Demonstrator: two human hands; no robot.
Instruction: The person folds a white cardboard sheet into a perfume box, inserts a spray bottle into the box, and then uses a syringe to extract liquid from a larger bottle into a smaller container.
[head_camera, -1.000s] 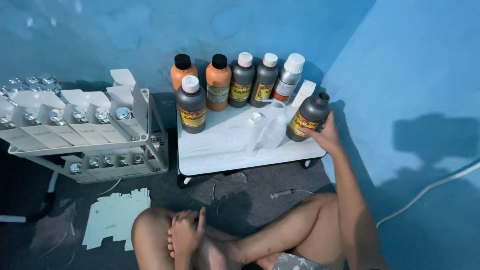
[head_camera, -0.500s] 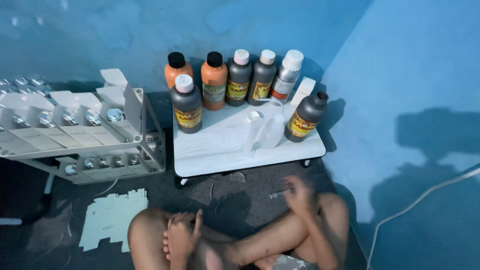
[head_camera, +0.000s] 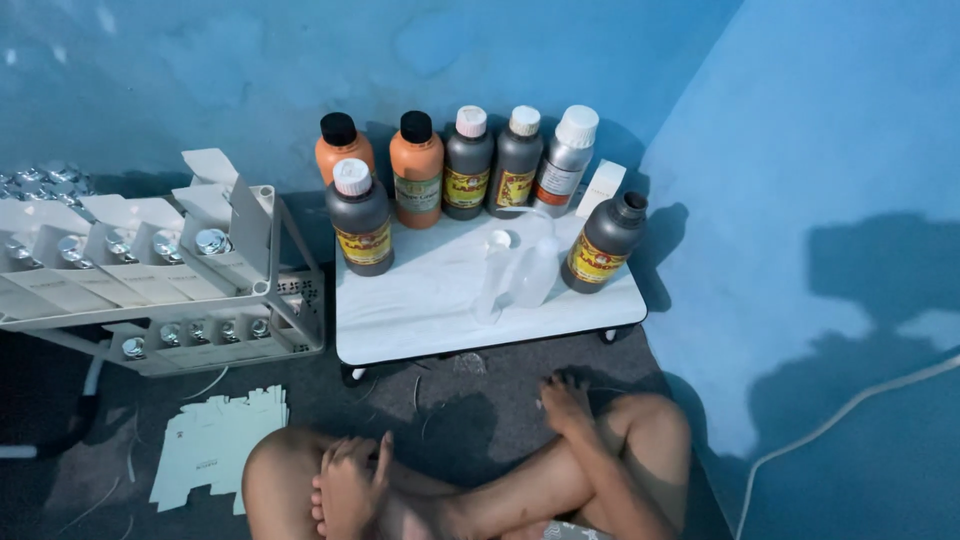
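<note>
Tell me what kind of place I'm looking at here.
Likely a small home workshop for bottling liquids, set up on the floor in a blue-walled corner. A low white table carries large bottles, and a white rack holds small capped vials in cartons.

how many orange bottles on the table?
2, both in the back row at the left: one orange bottle behind the front grey bottle, the other right beside it. None looks hidden.

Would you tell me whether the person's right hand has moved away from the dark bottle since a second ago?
Yes. The right hand has left the dark bottle on the white table and dropped toward the floor by the right knee.
</note>
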